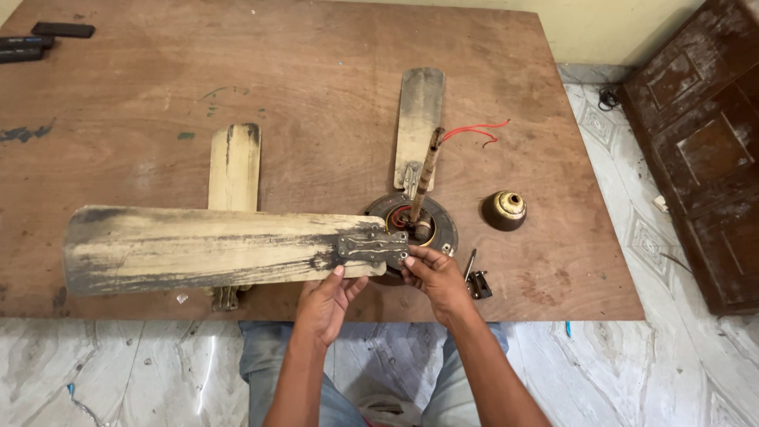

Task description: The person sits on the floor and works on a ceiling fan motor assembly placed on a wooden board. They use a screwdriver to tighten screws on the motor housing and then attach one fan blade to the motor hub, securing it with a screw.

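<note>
A dirty cream ceiling-fan blade lies across the near part of the wooden board, its metal bracket against the round fan motor. My left hand grips the blade's near edge just by the bracket. My right hand pinches the bracket's end at the motor rim. A second blade is fixed to the motor and points away from me. A down rod with red wires rises from the motor.
A loose third blade lies partly under the held one. A brass-coloured bell cover and a small tool lie right of the motor. Dark bars sit at the board's far left corner. A brown wooden door leans at right.
</note>
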